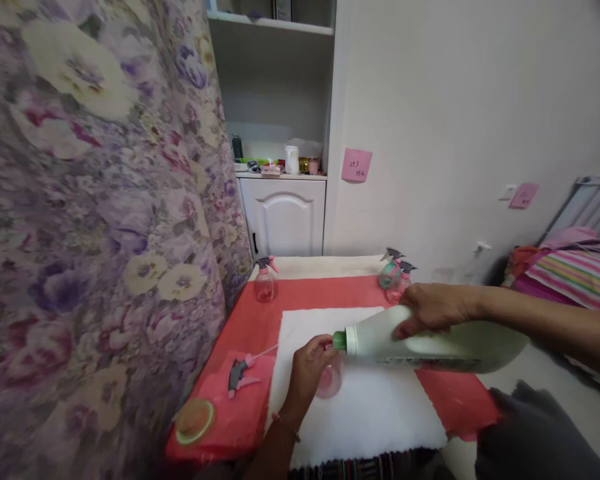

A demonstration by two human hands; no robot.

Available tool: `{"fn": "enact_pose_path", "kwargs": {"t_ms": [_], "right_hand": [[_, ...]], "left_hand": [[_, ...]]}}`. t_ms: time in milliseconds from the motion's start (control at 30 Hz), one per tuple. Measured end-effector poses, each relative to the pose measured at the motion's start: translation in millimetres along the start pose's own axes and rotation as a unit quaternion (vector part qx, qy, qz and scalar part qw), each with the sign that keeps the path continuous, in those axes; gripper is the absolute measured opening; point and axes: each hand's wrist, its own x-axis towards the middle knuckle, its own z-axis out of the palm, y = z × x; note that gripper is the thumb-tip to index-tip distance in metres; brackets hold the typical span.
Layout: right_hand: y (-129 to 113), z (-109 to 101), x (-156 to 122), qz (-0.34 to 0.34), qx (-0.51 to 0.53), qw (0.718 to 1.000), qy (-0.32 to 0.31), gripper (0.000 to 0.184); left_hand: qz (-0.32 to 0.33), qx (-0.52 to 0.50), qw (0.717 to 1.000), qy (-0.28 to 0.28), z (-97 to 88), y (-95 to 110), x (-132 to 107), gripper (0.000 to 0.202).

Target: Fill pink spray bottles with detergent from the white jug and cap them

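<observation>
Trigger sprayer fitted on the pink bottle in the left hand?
No, the trigger sprayer lies loose on the pink cloth, left of the left hand holding the pink bottle.

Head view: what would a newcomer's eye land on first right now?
The big white jug, tipped level in the right hand, its green neck at the small pink bottle that the left hand grips on the white cloth. A floral curtain fills the left side; a trigger spray head lies on the pink cloth near it.
</observation>
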Motion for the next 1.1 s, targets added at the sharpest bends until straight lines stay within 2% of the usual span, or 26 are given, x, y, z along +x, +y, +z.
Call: {"fn": "enact_pose_path", "kwargs": {"t_ms": [667, 1100], "right_hand": [[-5.4, -2.6, -5.2, 0.004, -0.01, 1.0, 0.001, 0.044], [-8.5, -4.2, -6.6, 0.019, -0.035, 0.999, 0.001, 0.044]], "left_hand": [[-0.007, 0.0, 1.0, 0.004, 1.4, 2.7, -0.6, 0.02], [-0.006, 0.0, 1.0, 0.005, -1.0, -6.9, 0.9, 0.023]]}}
